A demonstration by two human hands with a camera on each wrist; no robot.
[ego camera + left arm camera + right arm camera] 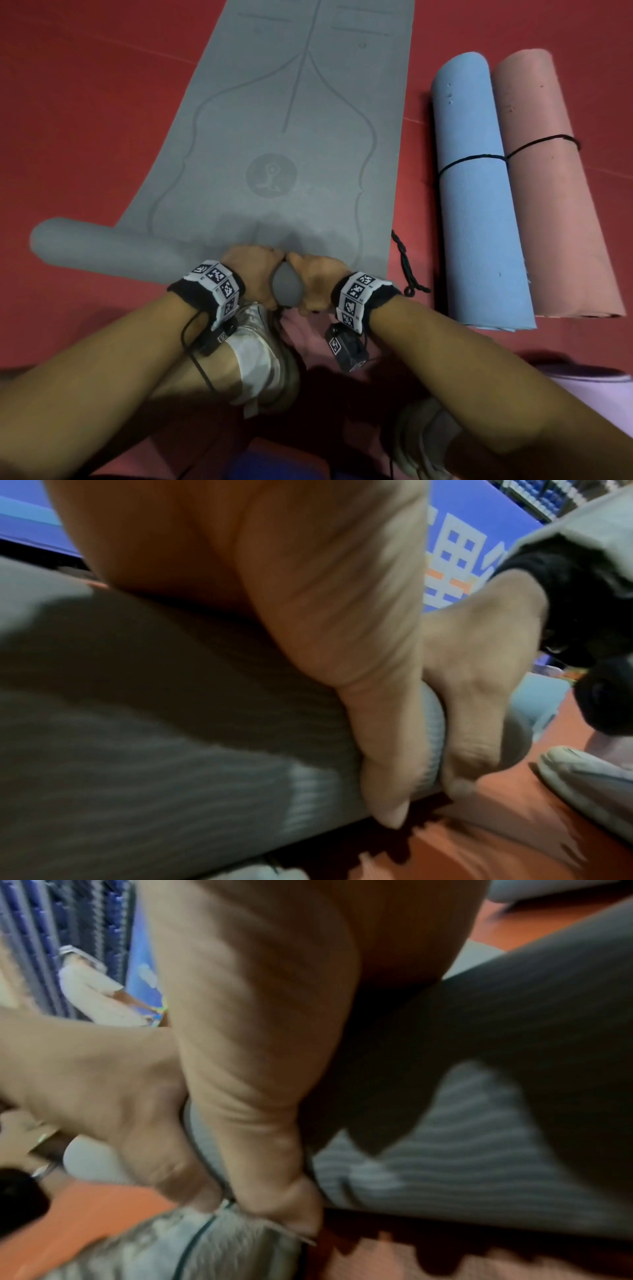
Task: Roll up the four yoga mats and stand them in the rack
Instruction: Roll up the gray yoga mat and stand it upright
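A grey yoga mat (291, 113) lies flat on the red floor, running away from me, its near end wound into a roll (102, 246) (143, 723) (479, 1137) that sticks out to the left. My left hand (255, 274) (342, 642) and right hand (317, 279) (260, 1042) sit side by side on the roll's middle, fingers over the top and thumbs curled under it. A rolled blue mat (479, 192) and a rolled pink mat (551, 185), each tied with black cord, lie on the floor to the right. A lilac mat (603, 394) shows at the lower right edge.
A loose black cord (407, 267) lies on the floor by the grey mat's right near corner. My shoes (263, 349) (589, 783) (171, 1248) stand just behind the roll. Red floor (85, 120) stretches to the left. A blue wall (479, 534) stands in the background.
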